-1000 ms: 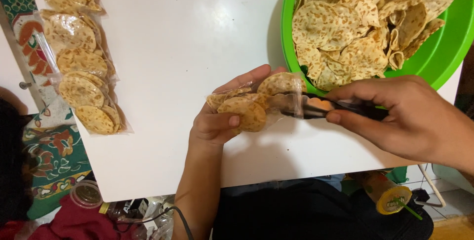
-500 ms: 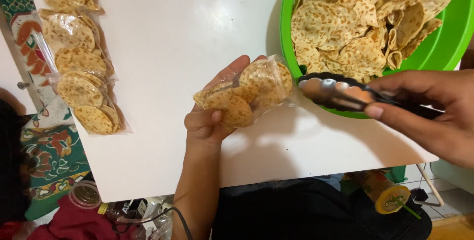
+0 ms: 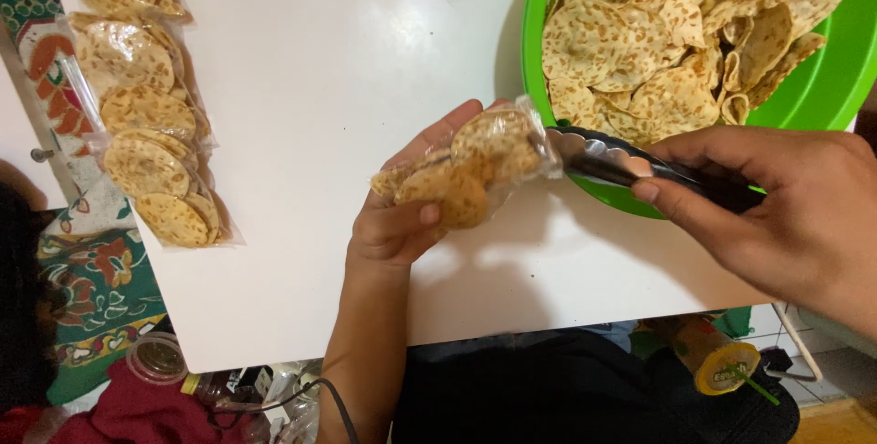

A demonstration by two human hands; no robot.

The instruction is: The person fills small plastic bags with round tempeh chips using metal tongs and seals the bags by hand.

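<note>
White table (image 3: 301, 60) underlies everything. Left hand (image 3: 402, 216) fingers curl around a clear bag (image 3: 475, 165) of crackers; right hand (image 3: 786, 216) pinches tongs (image 3: 621, 163), tips at the bag's mouth, green bowl (image 3: 822, 88) just beyond, packed bags (image 3: 146, 124) well apart.

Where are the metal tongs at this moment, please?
In the head view, the tongs are right of centre, held by the right hand, tips at the bag of crackers beside the green bowl.

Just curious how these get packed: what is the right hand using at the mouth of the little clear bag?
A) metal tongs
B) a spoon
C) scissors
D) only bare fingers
A: the right hand grips metal tongs whose tips meet the clear bag held by the left hand.
</note>
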